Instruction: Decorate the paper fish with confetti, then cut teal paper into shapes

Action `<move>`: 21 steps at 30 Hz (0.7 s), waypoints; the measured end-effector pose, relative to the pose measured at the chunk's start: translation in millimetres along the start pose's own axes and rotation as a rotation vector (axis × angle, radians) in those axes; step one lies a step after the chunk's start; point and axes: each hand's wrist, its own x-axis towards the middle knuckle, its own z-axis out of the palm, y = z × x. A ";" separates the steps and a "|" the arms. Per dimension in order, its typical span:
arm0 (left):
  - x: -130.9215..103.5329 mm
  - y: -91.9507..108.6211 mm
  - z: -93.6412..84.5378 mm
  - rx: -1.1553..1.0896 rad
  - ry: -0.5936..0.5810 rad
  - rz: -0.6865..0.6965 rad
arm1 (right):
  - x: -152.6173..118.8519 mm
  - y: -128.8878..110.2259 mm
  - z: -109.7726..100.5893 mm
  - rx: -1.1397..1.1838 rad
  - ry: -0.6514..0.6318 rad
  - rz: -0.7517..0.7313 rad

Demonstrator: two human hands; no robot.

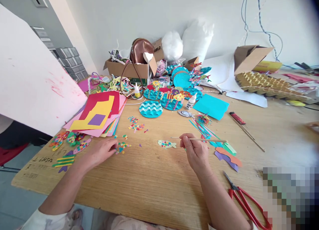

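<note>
My right hand (195, 152) grips a thin wooden stick (214, 140), held nearly level, its thin end pointing left above the table. Just left of that hand lies a pale paper fish (167, 144) with colored dots on its body. At the edge of a small pile of colored paper dots (123, 147), my left hand (104, 150) has its fingers curled together; whether a dot is between them is hidden. Another few dots and scraps (137, 126) lie farther back. Decorated paper fish (65, 161) rest left of my left forearm.
Colored sheets (99, 115) are stacked at the left. Glue bottles (191, 102), blue wave-covered discs (150, 109) and a blue sheet (211, 106) lie behind. Paper strips (228, 157) and red-handled scissors (245, 200) are at right. A cardboard box (132, 70) stands against the wall.
</note>
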 end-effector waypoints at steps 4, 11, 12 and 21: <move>1.2 -8.6 3.4 -0.073 0.067 -0.026 | -0.3 0.0 0.8 0.042 0.009 0.010; 11.3 19.2 -7.1 -0.391 0.132 -0.127 | -1.7 0.5 3.7 0.140 0.017 0.032; 14.3 26.1 -7.2 -0.461 0.139 -0.118 | -1.2 -0.1 3.8 0.136 0.029 0.030; 58.6 84.3 15.5 -0.836 0.178 0.103 | 4.0 -9.3 7.1 0.136 0.039 0.005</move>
